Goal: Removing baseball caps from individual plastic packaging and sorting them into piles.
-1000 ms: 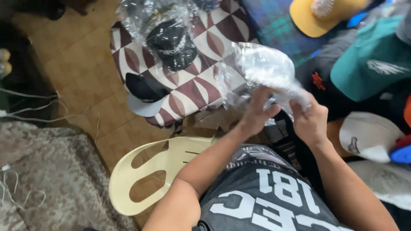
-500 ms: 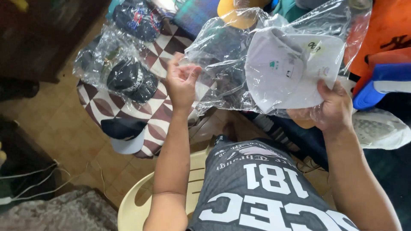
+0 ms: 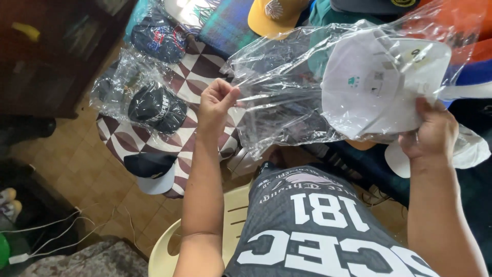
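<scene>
Your left hand (image 3: 215,102) pinches the clear plastic bag (image 3: 287,92); right hand (image 3: 433,131) clamps the bagged white cap (image 3: 379,92). Keep the bag taut.

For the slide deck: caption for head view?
Left hand and right hand hold a white cap in a clear plastic bag.

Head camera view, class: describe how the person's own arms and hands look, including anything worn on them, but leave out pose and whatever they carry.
Both forearms are bare, with no sleeves reaching them. The left hand and right hand have no gloves, and no rings, watch or bracelet show. The dark grey shirt below them carries large white printed markings.
</scene>
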